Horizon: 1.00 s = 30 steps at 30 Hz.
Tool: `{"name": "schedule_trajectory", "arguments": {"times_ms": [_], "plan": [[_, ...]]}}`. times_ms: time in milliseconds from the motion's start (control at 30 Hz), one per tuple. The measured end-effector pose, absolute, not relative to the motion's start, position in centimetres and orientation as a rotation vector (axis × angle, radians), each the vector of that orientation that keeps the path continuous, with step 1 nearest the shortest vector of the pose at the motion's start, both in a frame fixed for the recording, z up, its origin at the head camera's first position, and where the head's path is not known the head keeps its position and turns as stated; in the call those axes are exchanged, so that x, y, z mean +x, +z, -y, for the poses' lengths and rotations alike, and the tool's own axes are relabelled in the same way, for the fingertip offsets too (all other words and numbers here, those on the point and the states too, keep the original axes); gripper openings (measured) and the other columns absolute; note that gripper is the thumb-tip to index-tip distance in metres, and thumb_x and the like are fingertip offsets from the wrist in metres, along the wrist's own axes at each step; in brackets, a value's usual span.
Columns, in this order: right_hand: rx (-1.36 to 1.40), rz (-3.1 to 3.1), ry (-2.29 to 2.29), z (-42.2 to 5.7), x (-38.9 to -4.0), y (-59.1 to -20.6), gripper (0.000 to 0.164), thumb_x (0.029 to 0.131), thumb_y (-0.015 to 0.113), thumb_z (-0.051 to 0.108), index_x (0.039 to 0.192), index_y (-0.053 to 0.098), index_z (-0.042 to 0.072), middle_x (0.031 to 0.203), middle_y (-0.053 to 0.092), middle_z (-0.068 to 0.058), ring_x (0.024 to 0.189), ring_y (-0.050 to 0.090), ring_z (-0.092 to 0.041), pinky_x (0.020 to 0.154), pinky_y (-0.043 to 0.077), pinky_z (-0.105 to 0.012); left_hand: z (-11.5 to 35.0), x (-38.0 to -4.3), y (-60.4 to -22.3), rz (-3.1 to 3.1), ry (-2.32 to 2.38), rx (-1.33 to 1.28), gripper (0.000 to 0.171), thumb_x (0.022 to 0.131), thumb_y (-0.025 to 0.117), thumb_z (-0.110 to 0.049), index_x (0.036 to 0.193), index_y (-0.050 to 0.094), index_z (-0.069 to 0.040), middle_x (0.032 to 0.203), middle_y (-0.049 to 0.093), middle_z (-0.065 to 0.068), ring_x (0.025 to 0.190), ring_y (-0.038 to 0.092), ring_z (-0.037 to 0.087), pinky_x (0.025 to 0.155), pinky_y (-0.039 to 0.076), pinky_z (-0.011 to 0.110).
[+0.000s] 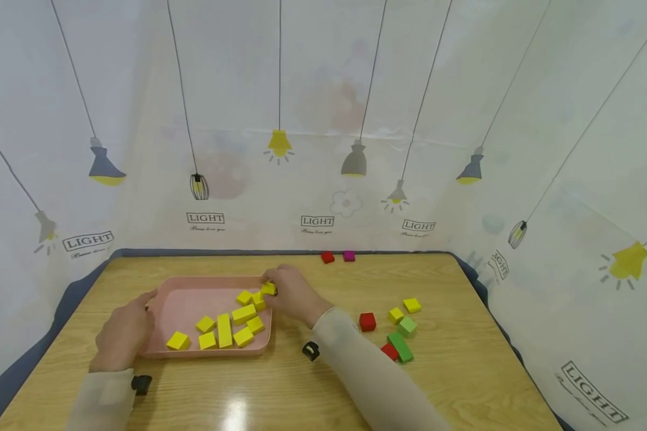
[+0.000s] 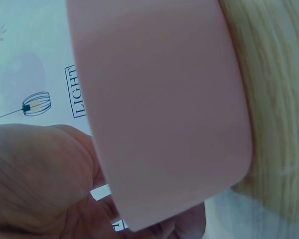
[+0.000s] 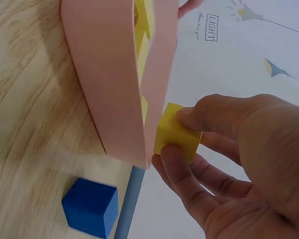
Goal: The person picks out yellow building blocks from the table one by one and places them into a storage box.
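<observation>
A pink tray lies on the left half of the table with several yellow blocks in it. At the tray's left side my left hand holds its rim; the left wrist view shows fingers curled past a corner of the tray wall. Between thumb and fingers, my right hand pinches a yellow cube at the tray's far right corner. That cube sits by the rim in the right wrist view, partly covered by the fingertips. Some lower fingers of the right hand are bent behind it.
Right of the tray lie a red block, two yellow blocks, green blocks and another red one. A red and a magenta block lie at the back edge. A blue cube stands beside the tray.
</observation>
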State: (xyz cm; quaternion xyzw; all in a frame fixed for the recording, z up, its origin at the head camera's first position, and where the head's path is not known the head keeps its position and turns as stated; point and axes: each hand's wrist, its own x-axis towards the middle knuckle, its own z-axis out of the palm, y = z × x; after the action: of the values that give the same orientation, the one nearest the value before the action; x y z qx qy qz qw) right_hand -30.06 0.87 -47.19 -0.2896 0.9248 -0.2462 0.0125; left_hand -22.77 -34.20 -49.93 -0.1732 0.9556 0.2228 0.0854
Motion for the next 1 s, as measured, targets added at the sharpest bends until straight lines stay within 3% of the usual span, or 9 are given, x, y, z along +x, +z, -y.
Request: {"name": "schedule_trajectory", "arguments": {"times_ms": [167,533,733,1000], "plan": [[-0.887,-2.835,-0.745,1.6,-30.1,-47.1,0.036,0.106,0.087,0.015,0.141,0.081,0.01,0.13,0.078,-0.005,0.107,0.066,-0.013,0.096,0.062,-0.024,34.0,-22.4,-49.7,-2.838,0.66,-0.517,0.064,0.118,0.045,-0.011,0.181,0.033,-0.005,0.168,0.052,0.041,0.114,0.065,0.049,0.082,0.054,0.054],[-0.903,-2.815,-0.603,6.1,-30.0,-47.3,0.039,0.108,0.086,0.02,0.147,0.078,0.019,0.137,0.075,0.0,0.112,0.064,-0.01,0.1,0.062,-0.022,34.1,-22.6,-49.7,-2.869,0.671,-0.506,0.064,0.118,0.047,-0.01,0.18,0.035,-0.005,0.164,0.055,0.041,0.104,0.065,0.044,0.075,0.049,0.047],[-0.854,-2.806,-0.603,6.6,-29.9,-47.4,0.042,0.108,0.086,0.021,0.15,0.077,0.024,0.144,0.075,0.001,0.122,0.067,-0.011,0.108,0.064,-0.029,34.6,-23.3,-50.8,-2.863,0.683,-0.519,0.064,0.119,0.047,-0.013,0.181,0.035,-0.008,0.164,0.055,0.04,0.097,0.065,0.039,0.072,0.048,0.045],[-0.903,-2.785,-0.655,5.5,-29.6,-47.5,0.042,0.111,0.082,0.019,0.152,0.075,0.019,0.145,0.074,-0.002,0.12,0.069,-0.011,0.107,0.063,-0.026,34.0,-22.6,-49.8,-2.873,0.667,-0.506,0.064,0.118,0.048,-0.01,0.18,0.035,-0.005,0.162,0.056,0.041,0.102,0.065,0.043,0.074,0.049,0.046]]}}
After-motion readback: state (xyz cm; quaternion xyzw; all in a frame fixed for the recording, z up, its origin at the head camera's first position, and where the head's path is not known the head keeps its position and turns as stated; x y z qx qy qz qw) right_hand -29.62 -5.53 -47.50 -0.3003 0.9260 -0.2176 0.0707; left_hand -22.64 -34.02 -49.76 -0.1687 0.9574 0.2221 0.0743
